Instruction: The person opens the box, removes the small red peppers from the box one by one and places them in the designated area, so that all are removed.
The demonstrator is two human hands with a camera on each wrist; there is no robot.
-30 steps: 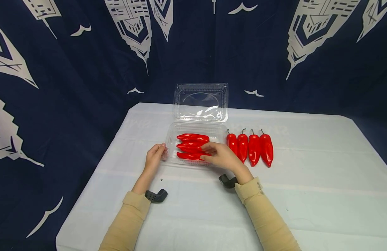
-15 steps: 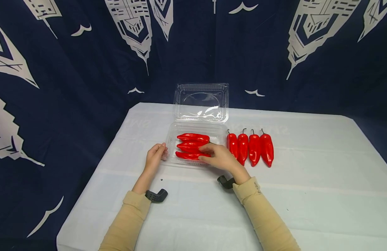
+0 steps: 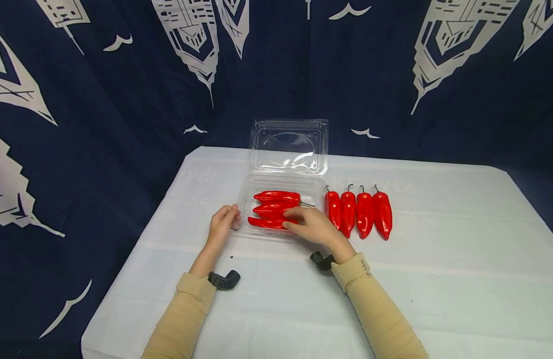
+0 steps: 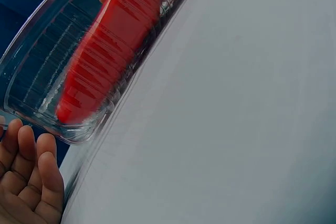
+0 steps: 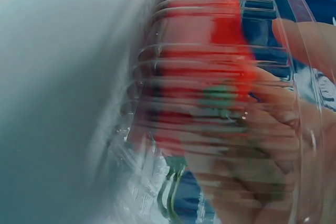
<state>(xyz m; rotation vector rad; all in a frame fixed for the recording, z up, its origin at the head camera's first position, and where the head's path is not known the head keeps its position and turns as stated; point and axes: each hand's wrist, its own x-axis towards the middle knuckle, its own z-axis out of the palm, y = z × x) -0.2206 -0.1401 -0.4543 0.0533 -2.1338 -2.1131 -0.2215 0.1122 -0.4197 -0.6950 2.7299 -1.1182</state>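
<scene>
While our left hand [image 3: 223, 219] grips the left end of the clear container [image 3: 313, 188] at the frame's centre, our right hand [image 3: 316, 227] pinches the lowest red pepper [image 3: 268, 223] inside it, fingers narrow about its stem half. We judge the pepper light, firm and, being glossy, slippery, best gripped across its thick shoulder; the thin plastic probably flexes, so its rim wants gentle steadying.

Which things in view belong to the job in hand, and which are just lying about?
In the job:
open clear box
three red peppers inside
left hand at box corner
right hand on nearest pepper
probably four peppers alongside

Just there:
white cloth
patterned backdrop
dark speck
black wrist devices
</scene>
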